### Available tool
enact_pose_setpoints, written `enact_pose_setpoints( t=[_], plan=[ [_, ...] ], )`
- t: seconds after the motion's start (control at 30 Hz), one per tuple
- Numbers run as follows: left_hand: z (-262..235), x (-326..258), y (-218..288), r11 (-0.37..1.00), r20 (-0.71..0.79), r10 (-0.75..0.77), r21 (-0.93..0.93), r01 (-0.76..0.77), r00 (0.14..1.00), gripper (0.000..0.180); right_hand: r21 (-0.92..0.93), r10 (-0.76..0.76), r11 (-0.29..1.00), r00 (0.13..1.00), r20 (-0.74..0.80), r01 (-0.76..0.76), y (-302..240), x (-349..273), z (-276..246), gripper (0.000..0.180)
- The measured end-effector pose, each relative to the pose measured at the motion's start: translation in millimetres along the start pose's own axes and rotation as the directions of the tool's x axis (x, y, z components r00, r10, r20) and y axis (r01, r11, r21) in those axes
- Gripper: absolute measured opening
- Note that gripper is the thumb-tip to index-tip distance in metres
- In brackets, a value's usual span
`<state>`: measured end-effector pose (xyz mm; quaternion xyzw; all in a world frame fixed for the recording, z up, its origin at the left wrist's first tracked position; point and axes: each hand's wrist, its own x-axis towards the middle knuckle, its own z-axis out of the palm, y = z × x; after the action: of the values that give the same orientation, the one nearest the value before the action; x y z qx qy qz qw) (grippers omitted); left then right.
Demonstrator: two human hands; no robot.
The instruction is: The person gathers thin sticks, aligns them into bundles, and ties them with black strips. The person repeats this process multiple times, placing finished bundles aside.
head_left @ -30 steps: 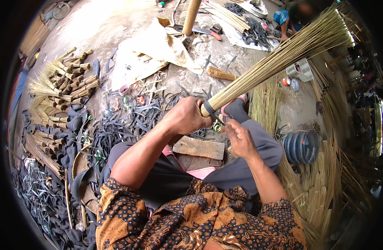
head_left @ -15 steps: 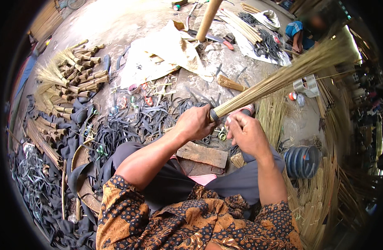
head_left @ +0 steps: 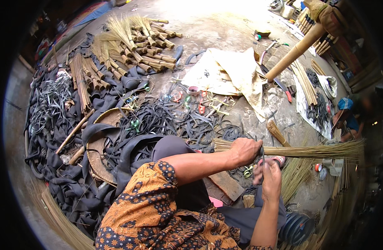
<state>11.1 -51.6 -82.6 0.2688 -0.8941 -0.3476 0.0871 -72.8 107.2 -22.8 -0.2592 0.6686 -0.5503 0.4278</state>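
My left hand (head_left: 244, 151) is closed round a long bundle of thin straw-coloured broom sticks (head_left: 316, 151), held level. Its cut butt end sticks out left of the hand and its fine tips point right. A narrow black rubber strip (head_left: 263, 153) runs round the bundle just right of my left hand. Below it, my right hand (head_left: 270, 177) is closed on the strip's hanging end, with the strip pulled taut. Under my hands, a wooden block (head_left: 227, 185) lies by my crossed legs.
Black rubber strips (head_left: 158, 118) are heaped ahead and to the left, near a round woven tray (head_left: 95, 146). Tied stick bundles (head_left: 147, 48) are piled at far left. A bamboo post (head_left: 295, 52) and a knife (head_left: 281, 85) are beyond. Another person (head_left: 347, 116) sits at right.
The view has swung left. The bundle has gone from slanting up to level, its butt end now showing. My right hand now pulls the strip downward below the bundle.
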Motion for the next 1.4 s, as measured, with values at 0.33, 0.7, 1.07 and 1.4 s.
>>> enact_pose_setpoints(
  t=[0.33, 0.7, 1.07, 1.4],
  plan=[
    [-21, 6, 6, 0.976, 0.326, 0.065, -0.219, 0.008, 0.943, 0.070, -0.113, -0.059, 0.992, 0.998, -0.037, 0.054, -1, -49, -29, 0.023],
    [-44, -17, 48, 0.440, 0.555, 0.518, -0.825, 0.354, 0.650, 0.055, -0.401, -0.415, 0.835, 0.910, -0.007, 0.378, 25, -23, -67, 0.016],
    [-39, -15, 19, 0.929, 0.085, 0.258, -0.295, -0.223, 0.962, 0.048, -0.879, -0.057, 0.410, 0.969, 0.242, 0.244, -66, -12, -38, 0.025],
    [-22, -18, 19, 0.975, 0.110, 0.219, -0.066, -0.213, 0.969, 0.044, -0.914, -0.339, -0.075, 0.852, 0.400, 0.399, -78, 19, -11, 0.015]
  ],
)
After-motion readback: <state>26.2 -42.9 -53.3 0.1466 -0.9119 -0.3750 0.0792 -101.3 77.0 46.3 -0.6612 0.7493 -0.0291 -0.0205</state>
